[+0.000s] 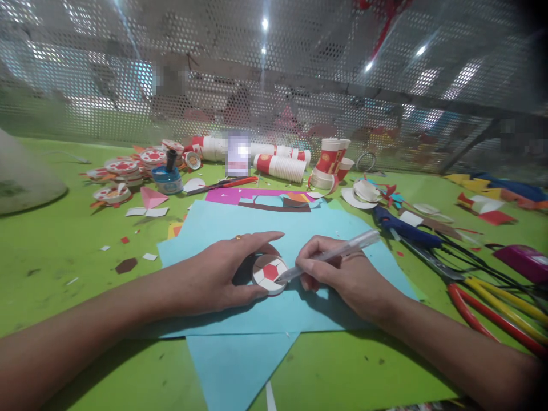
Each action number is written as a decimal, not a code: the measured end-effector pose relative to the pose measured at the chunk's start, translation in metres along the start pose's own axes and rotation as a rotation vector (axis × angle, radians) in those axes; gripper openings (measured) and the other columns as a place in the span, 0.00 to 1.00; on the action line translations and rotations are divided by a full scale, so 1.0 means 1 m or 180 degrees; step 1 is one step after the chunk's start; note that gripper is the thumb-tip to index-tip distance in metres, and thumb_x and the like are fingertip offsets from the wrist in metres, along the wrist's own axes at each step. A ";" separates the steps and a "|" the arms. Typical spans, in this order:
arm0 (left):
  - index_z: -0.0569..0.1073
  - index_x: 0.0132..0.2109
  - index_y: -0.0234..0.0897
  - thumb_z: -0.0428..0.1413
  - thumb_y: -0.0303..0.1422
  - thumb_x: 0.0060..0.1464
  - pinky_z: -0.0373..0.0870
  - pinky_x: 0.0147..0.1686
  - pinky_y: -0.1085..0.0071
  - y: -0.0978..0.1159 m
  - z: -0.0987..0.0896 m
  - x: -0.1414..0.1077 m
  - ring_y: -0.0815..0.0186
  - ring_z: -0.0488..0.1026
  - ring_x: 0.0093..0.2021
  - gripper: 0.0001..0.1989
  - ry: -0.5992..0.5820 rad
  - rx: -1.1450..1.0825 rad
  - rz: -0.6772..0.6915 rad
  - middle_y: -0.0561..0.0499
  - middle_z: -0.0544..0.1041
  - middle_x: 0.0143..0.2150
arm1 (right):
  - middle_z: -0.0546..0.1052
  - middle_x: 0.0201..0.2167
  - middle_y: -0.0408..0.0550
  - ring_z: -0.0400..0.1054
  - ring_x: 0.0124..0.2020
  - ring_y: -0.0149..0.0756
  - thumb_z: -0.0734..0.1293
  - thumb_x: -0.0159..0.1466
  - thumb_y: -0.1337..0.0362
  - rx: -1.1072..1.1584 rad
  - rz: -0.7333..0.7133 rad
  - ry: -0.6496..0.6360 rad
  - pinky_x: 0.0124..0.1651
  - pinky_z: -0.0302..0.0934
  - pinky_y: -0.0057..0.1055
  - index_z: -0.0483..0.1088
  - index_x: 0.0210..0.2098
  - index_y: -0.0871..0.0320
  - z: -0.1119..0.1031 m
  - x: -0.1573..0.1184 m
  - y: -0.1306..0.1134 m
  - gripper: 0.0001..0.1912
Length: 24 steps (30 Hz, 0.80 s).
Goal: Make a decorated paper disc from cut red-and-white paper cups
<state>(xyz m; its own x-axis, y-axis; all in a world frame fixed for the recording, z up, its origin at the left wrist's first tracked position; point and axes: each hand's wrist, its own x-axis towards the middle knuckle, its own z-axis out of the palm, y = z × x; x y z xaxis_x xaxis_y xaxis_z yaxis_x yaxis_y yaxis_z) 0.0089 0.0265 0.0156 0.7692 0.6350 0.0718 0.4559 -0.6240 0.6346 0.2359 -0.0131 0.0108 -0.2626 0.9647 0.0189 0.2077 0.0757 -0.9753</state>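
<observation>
A small white disc (266, 284) with a red hexagon in its middle and dark lines running outward lies on light blue paper (338, 222). My left hand (222, 273) holds the disc from its left side, thumb at the near edge and fingers curved around the far edge. In my right hand (334, 268) is a clear pen (346, 245), pinched between thumb and fingers. Its tip touches the disc just right of and below the red hexagon.
Behind the paper are an ink bottle (168, 180), stacked paper cups (280, 166) and red-handled scissors (237, 182). Decorated discs (124, 166) sit at the back left. A blue glue gun (406, 228), cables and red and yellow handles (500, 311) lie on the right.
</observation>
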 end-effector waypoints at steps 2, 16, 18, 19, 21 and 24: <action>0.50 0.67 0.48 0.56 0.38 0.55 0.67 0.49 0.62 0.000 0.000 -0.001 0.59 0.70 0.50 0.36 0.0021 0.0020 -0.0008 0.48 0.72 0.56 | 0.72 0.18 0.41 0.62 0.20 0.28 0.67 0.60 0.64 -0.0006 -0.0007 0.0021 0.26 0.59 0.28 0.68 0.26 0.57 0.000 0.000 0.001 0.07; 0.49 0.67 0.49 0.56 0.37 0.55 0.67 0.49 0.62 -0.001 0.000 0.000 0.59 0.70 0.49 0.36 0.0001 0.0000 0.0022 0.49 0.72 0.56 | 0.73 0.18 0.41 0.63 0.21 0.28 0.67 0.60 0.65 0.0008 0.0042 -0.0056 0.26 0.59 0.28 0.68 0.26 0.58 -0.002 0.000 0.000 0.07; 0.49 0.67 0.48 0.56 0.37 0.55 0.67 0.48 0.63 -0.001 0.000 0.000 0.59 0.71 0.49 0.36 0.0006 0.0011 0.0026 0.49 0.72 0.56 | 0.73 0.18 0.41 0.63 0.21 0.28 0.66 0.61 0.65 0.0085 0.0026 -0.0065 0.27 0.59 0.28 0.68 0.26 0.58 -0.002 0.000 0.002 0.07; 0.50 0.67 0.48 0.56 0.37 0.55 0.67 0.48 0.63 -0.001 0.000 0.000 0.59 0.71 0.49 0.36 0.0013 0.0025 0.0025 0.48 0.72 0.56 | 0.73 0.18 0.41 0.63 0.21 0.28 0.66 0.61 0.65 0.0118 0.0015 -0.0060 0.27 0.59 0.27 0.68 0.26 0.58 -0.003 0.000 0.003 0.07; 0.51 0.67 0.47 0.56 0.38 0.55 0.67 0.48 0.63 -0.001 0.001 0.000 0.59 0.71 0.49 0.36 0.0036 0.0060 0.0032 0.48 0.72 0.56 | 0.73 0.18 0.41 0.63 0.21 0.27 0.66 0.61 0.65 0.0144 -0.0002 -0.0034 0.27 0.59 0.27 0.68 0.26 0.58 -0.002 0.000 0.003 0.08; 0.52 0.66 0.46 0.56 0.39 0.55 0.67 0.48 0.63 -0.001 0.001 0.000 0.59 0.70 0.49 0.35 0.0059 0.0106 0.0064 0.48 0.72 0.56 | 0.73 0.18 0.40 0.63 0.21 0.27 0.66 0.61 0.66 0.0116 -0.0005 -0.0014 0.26 0.58 0.26 0.68 0.26 0.58 -0.002 0.001 0.003 0.07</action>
<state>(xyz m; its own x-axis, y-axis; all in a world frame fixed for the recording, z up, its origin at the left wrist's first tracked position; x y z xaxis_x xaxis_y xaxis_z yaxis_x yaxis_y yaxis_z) 0.0088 0.0266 0.0141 0.7701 0.6302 0.0988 0.4552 -0.6514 0.6070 0.2378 -0.0118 0.0087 -0.2670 0.9635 0.0195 0.1730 0.0678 -0.9826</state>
